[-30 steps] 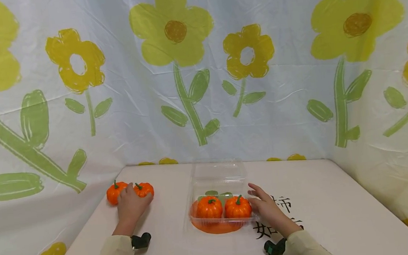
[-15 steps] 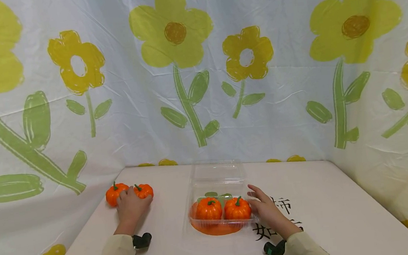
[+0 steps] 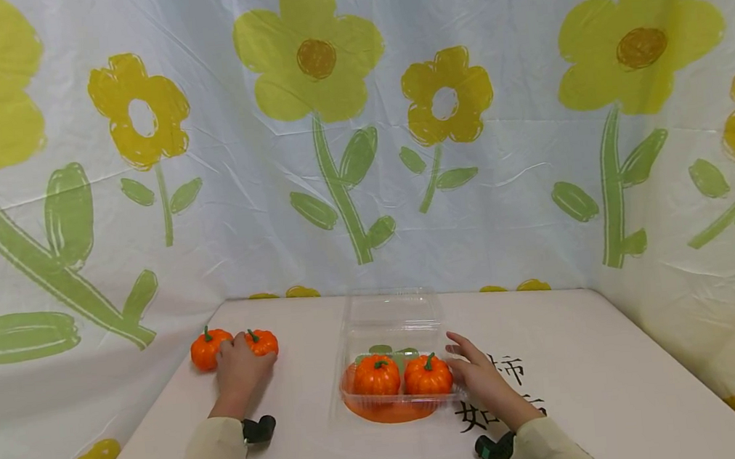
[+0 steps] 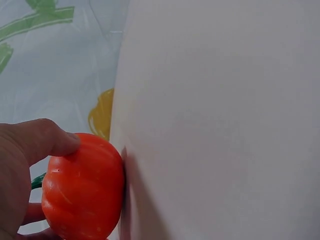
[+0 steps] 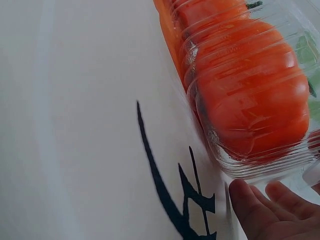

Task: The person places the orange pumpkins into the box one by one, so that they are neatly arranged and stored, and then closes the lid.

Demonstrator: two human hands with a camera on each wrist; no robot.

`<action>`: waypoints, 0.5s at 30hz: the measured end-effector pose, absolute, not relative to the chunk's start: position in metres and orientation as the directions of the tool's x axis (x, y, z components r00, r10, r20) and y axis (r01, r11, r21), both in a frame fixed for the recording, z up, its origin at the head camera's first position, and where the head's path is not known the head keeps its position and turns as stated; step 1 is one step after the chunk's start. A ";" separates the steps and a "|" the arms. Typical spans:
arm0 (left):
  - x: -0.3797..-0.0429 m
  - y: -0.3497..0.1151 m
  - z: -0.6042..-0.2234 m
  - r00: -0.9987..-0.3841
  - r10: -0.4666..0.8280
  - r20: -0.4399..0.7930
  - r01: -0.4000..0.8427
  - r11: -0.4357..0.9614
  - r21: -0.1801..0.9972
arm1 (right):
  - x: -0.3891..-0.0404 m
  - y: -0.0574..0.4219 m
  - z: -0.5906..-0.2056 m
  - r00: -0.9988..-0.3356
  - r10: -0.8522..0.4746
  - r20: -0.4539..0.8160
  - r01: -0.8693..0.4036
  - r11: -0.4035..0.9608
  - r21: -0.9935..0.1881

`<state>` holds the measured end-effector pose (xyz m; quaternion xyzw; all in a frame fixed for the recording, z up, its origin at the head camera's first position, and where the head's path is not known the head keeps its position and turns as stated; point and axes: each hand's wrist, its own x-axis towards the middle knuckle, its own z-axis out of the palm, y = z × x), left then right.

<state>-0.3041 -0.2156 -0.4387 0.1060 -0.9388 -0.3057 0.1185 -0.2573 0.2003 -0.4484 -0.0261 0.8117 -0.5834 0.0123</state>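
Observation:
My left hand [image 3: 240, 375] grips a small orange pumpkin [image 3: 262, 342] with a green stem at the table's left side. In the left wrist view, the thumb lies on the pumpkin [image 4: 85, 190] and the fingers curl round behind it. Just left of the hand sits a second pumpkin [image 3: 205, 351], partly covered by it. A clear plastic clamshell box [image 3: 390, 309] stands open mid-table, holding a left pumpkin [image 3: 377, 377] and a right pumpkin [image 3: 428, 376] side by side in its front. My right hand [image 3: 483, 381] rests with loosely extended fingers [image 5: 242, 197] against the box's right side.
The pale table [image 3: 307, 439] bears an orange and green print under the box and black characters [image 3: 509, 369] to its right. A flowered curtain [image 3: 505, 232] closes off the back and both sides. Wrist devices [image 3: 258, 429] sit at both cuffs.
My left hand has moved slightly right with the gripped pumpkin, widening the gap to the other loose one. The right hand and the box stay where they were.

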 end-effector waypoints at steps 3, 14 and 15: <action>-0.305 -0.215 -0.439 -0.955 -0.265 0.133 -0.130 0.778 0.615 | -0.258 0.200 -0.449 -0.998 -0.055 0.009 -0.026 0.318 -0.948; -0.309 -0.213 -0.437 -0.963 -0.253 0.090 -0.142 0.764 0.630 | -0.256 0.200 -0.447 -0.999 -0.051 0.005 -0.021 0.322 -0.947; -0.310 -0.212 -0.437 -0.964 -0.252 0.083 -0.145 0.763 0.630 | -0.256 0.200 -0.447 -0.999 -0.051 0.005 -0.021 0.321 -0.947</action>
